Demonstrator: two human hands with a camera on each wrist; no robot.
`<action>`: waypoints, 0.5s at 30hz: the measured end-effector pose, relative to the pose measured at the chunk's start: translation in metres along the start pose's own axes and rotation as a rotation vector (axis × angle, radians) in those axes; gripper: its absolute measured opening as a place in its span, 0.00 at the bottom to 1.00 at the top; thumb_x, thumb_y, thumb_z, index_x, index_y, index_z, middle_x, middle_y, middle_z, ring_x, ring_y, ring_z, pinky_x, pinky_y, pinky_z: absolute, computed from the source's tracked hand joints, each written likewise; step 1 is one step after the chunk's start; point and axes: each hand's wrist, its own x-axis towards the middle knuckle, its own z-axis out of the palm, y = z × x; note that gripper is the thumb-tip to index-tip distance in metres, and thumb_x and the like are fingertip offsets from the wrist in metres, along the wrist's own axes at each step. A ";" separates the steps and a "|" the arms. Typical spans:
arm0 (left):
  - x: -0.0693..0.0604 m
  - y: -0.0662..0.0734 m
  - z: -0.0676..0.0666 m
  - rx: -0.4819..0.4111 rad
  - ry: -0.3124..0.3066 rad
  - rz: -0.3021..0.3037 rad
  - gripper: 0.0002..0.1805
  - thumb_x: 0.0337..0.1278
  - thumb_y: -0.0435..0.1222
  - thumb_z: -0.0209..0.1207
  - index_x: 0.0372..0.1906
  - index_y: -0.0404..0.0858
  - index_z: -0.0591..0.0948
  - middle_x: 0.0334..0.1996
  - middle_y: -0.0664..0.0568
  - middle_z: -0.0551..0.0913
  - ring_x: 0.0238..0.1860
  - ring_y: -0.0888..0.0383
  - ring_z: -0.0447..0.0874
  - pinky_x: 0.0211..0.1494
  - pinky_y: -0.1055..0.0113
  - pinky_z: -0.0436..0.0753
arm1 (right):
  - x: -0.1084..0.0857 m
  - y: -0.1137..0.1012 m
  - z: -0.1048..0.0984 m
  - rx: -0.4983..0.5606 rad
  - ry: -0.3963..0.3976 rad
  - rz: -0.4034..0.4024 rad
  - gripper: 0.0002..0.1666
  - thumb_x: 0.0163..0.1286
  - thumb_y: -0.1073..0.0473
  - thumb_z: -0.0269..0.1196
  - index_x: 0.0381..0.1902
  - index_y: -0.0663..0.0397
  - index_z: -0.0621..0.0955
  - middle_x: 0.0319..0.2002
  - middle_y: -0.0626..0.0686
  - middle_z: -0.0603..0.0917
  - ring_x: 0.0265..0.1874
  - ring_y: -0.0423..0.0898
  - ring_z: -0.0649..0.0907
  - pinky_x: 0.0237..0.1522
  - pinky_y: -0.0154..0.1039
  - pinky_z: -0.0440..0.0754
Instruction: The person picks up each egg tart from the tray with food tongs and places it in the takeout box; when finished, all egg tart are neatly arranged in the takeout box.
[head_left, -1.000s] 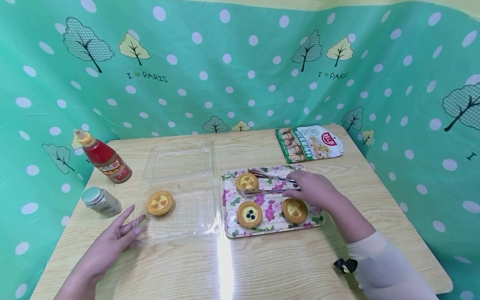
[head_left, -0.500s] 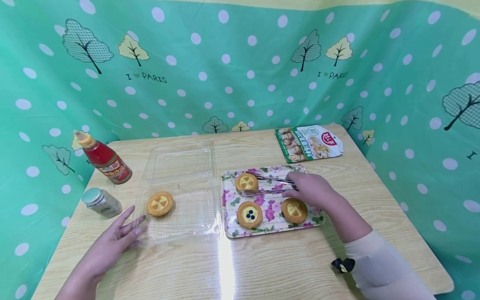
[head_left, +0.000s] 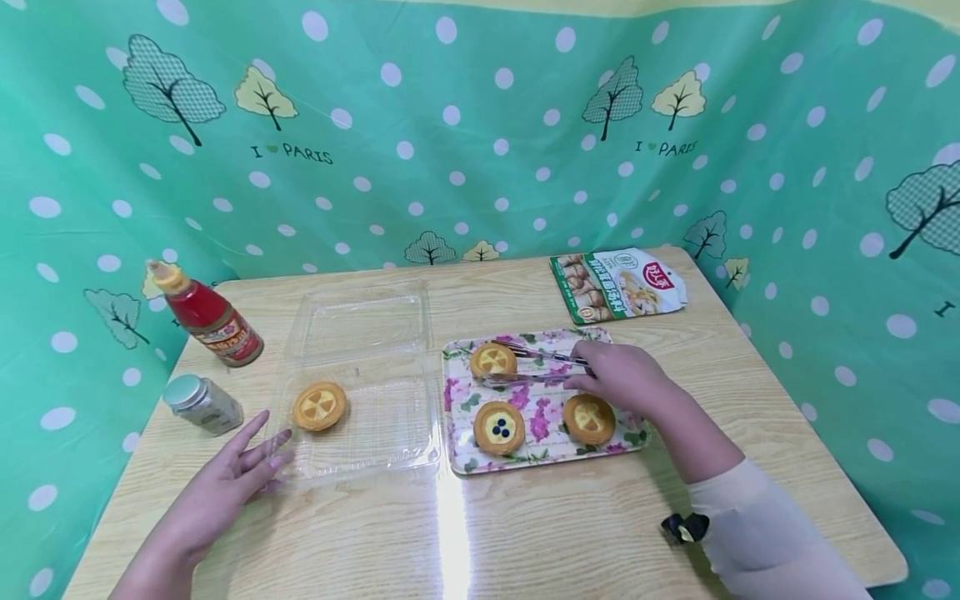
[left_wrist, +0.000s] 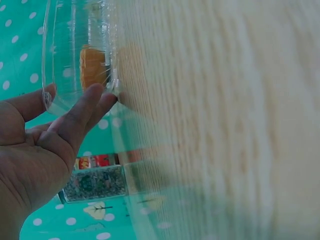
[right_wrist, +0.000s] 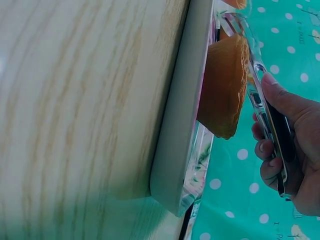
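Note:
My right hand (head_left: 618,375) holds metal tongs (head_left: 551,358) with dark grips, its fingers curled round them in the right wrist view. The tong arms lie on either side of a tart (head_left: 493,362) at the back left of the floral tray (head_left: 540,340). Two more tarts, one with blueberries (head_left: 498,428) and one at the right (head_left: 588,419), sit on that tray. My left hand (head_left: 217,492), fingers extended and spread, touches the near left corner of an opened clear plastic container (head_left: 382,417). One tart (head_left: 319,407) lies in the container's near half.
A red sauce bottle (head_left: 217,325) leans at the far left, with a lidded glass jar (head_left: 204,405) in front of it. Behind the tray lies a green and white food packet (head_left: 618,286). A green dotted cloth (head_left: 450,200) hangs around the wooden table (head_left: 525,533).
The right hand and the tongs have shifted slightly to the left at the back left tart. The left hand and the container have not visibly moved.

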 end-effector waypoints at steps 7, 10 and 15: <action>0.000 0.001 0.000 -0.006 0.000 0.007 0.45 0.74 0.42 0.51 0.79 0.41 0.35 0.73 0.31 0.55 0.54 0.75 0.77 0.50 0.72 0.82 | 0.002 -0.002 -0.003 -0.005 0.026 -0.004 0.27 0.66 0.35 0.62 0.49 0.50 0.78 0.31 0.45 0.82 0.26 0.41 0.78 0.28 0.39 0.77; 0.000 0.001 -0.001 -0.013 -0.003 0.006 0.44 0.74 0.41 0.51 0.79 0.41 0.34 0.74 0.31 0.55 0.54 0.75 0.77 0.51 0.71 0.83 | 0.002 -0.005 -0.006 0.001 0.027 -0.005 0.27 0.67 0.35 0.62 0.49 0.49 0.78 0.29 0.43 0.81 0.25 0.41 0.77 0.27 0.38 0.75; 0.000 0.000 0.000 -0.003 0.002 -0.004 0.45 0.73 0.43 0.52 0.79 0.41 0.34 0.74 0.32 0.55 0.54 0.75 0.77 0.51 0.72 0.82 | 0.003 -0.011 -0.011 -0.005 0.050 -0.033 0.30 0.66 0.30 0.58 0.46 0.49 0.77 0.29 0.43 0.80 0.24 0.41 0.76 0.25 0.38 0.73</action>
